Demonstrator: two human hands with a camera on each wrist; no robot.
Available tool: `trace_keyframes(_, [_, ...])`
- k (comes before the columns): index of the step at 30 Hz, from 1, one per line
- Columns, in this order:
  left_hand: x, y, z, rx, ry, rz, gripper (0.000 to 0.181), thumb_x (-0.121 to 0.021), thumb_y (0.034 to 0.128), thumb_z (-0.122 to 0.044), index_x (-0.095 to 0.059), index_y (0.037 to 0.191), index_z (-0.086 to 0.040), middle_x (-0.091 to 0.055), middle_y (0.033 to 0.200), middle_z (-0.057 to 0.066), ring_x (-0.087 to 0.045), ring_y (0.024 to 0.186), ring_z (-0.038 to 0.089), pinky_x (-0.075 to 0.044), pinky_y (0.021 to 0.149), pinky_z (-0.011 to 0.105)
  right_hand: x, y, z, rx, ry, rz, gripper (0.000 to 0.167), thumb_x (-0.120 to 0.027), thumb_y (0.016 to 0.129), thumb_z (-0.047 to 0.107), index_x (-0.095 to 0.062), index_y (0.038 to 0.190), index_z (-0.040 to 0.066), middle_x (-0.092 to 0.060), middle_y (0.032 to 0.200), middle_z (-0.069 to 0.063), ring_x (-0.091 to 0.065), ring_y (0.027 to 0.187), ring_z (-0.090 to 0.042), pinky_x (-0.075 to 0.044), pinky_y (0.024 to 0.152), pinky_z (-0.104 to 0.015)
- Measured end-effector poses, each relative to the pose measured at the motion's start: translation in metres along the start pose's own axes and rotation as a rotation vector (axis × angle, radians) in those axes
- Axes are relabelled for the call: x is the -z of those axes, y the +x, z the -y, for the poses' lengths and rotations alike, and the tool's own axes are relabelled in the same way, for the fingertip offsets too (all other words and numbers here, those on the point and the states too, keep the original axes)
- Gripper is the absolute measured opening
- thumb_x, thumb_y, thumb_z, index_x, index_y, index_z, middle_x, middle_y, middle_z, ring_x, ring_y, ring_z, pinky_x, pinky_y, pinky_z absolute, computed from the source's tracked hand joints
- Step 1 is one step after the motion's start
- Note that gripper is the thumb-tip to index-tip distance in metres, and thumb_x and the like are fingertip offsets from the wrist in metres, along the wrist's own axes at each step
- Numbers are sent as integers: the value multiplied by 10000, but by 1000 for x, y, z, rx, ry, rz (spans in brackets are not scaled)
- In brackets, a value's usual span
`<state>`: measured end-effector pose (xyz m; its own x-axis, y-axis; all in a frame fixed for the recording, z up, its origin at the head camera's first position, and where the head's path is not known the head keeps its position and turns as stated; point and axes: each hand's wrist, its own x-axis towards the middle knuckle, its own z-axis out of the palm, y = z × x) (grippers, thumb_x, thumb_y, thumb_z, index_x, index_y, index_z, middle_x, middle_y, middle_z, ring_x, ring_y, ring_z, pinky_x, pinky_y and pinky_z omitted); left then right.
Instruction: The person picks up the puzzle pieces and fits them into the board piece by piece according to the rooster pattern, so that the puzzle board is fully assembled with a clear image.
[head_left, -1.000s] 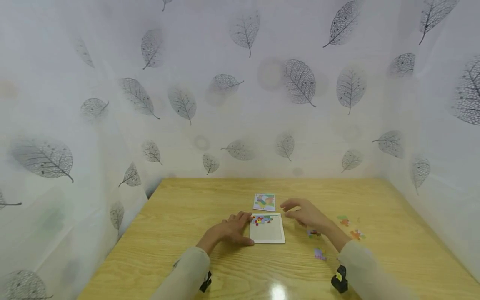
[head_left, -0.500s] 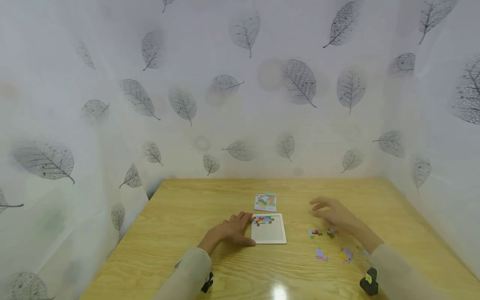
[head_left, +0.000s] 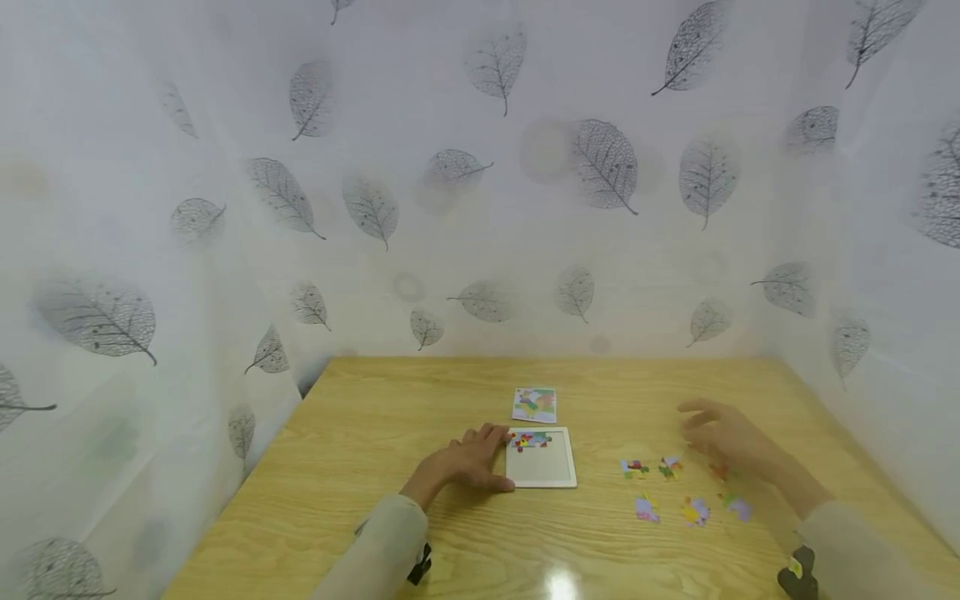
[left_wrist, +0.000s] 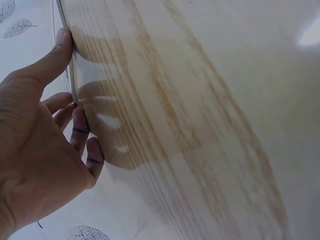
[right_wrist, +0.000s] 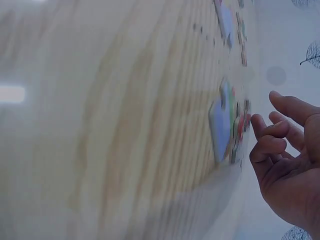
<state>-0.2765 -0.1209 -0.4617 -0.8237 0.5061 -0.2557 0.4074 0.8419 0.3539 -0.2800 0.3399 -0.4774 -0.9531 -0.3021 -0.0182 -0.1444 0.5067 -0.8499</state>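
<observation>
In the head view, the left hand point(head_left: 465, 460) lies spread wide at the tray's point(head_left: 540, 471) 9 o'clock side, the card point(head_left: 535, 405) is at 12 o'clock from the tray, and loose pieces point(head_left: 696, 511) lie near 4. In the left wrist view, its thumb and fingertips touch the tray's edge at 10 o'clock. In the right wrist view, the right hand point(right_wrist: 292, 160) is at 4 o'clock, fingers loosely bent, thumb apart, just beside pieces at 3.

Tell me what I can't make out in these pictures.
Head view: the orange piece, partly hidden by the right hand, which is itself blurred.
Head view: the picture card, its printed details too small to read.
Left wrist view: the inside of the tray, which is turned edge-on.
Right wrist view: the lavender piece near the top, cut off by the picture's edge.
</observation>
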Motion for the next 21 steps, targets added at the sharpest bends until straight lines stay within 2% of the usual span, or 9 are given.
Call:
trace_keyframes(2, [0,0,0,-6,0,1,846,-750,921,-497,-333,1567,-144,-342,1595,118,-387,1420,391,-339,1127,650,6,-4,-4,3,2,-6,552,-644,1020,144,-432,1485,-64,-542,1343,-375,-512,536,-122,-501,494,-303])
trace_keyframes(9, [-2,1,1,-6,2,-2,840,-750,922,-492,-332,1563,-146,-344,1591,114,-387,1414,388,-338,1122,649,16,-17,-7,139,-27,7,436,-659,982,47,-540,1378,-91,-567,1292,-366,-504,511,-110,-472,455,-288])
trace_keyframes(15, [-3,2,2,-7,3,-7,847,-755,921,-482,-324,1565,-141,-348,1583,114,-395,1398,387,-351,1105,635,16,-17,-5,132,-46,7,402,-646,939,-32,-601,1337,-60,-485,1421,-391,-492,538,-83,-488,499,-282])
trace_keyframes(21, [-4,3,3,-6,-1,-8,838,-763,919,-470,-331,1557,-142,-350,1581,102,-396,1393,378,-352,1098,629,14,-14,-4,145,-72,28,330,-647,908,-64,-663,1238,-64,-544,1341,-387,-472,525,-52,-466,486,-253])
